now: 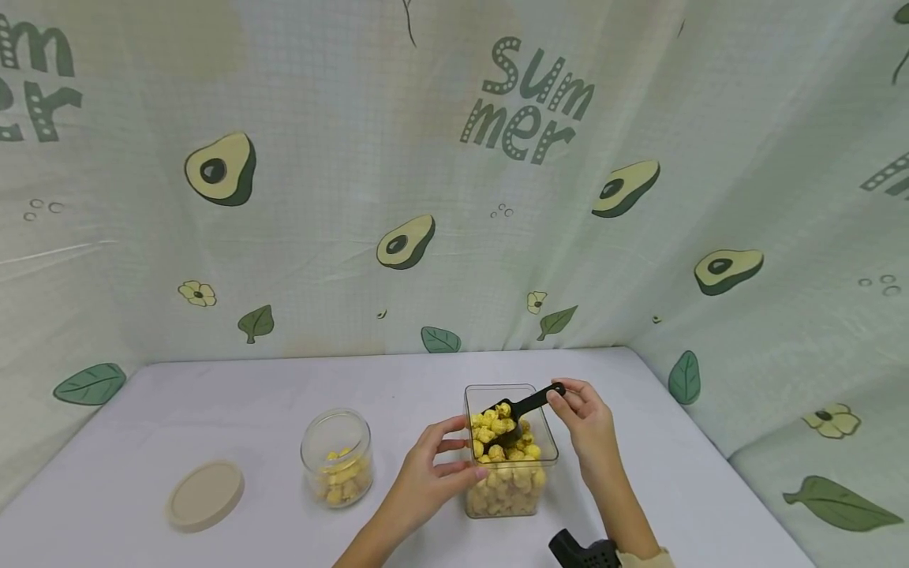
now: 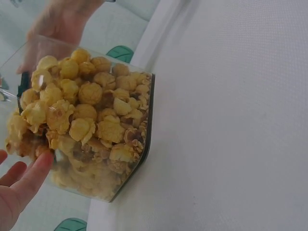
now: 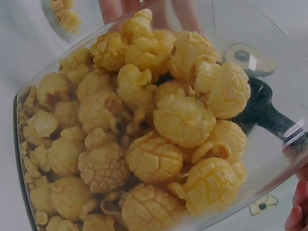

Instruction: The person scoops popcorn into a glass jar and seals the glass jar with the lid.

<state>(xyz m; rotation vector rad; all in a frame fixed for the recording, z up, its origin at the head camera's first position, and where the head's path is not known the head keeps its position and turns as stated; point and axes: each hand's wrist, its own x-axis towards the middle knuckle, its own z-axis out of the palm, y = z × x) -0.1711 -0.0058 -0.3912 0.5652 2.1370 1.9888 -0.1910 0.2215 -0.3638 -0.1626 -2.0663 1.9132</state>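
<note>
A clear square container (image 1: 506, 513) of yellow popcorn (image 1: 507, 481) stands on the table, right of the middle. My left hand (image 1: 439, 467) steadies it, fingers at its left wall and thumb by the front rim. In the left wrist view that hand's fingertips (image 2: 41, 166) are at the wall. My right hand (image 1: 585, 422) pinches the handle end of a black scoop (image 1: 531, 402) at the container's right rim. The scoop's bowl dips inside among the popcorn, with several pieces on it. In the right wrist view the scoop's neck (image 3: 269, 115) shows through the clear wall.
Left of the container, a round clear jar (image 1: 336, 442) stands uncovered with some popcorn in its bottom. A beige round lid (image 1: 206, 495) lies flat farther left. Behind the white table (image 1: 405, 379) hangs a printed curtain (image 1: 319, 158).
</note>
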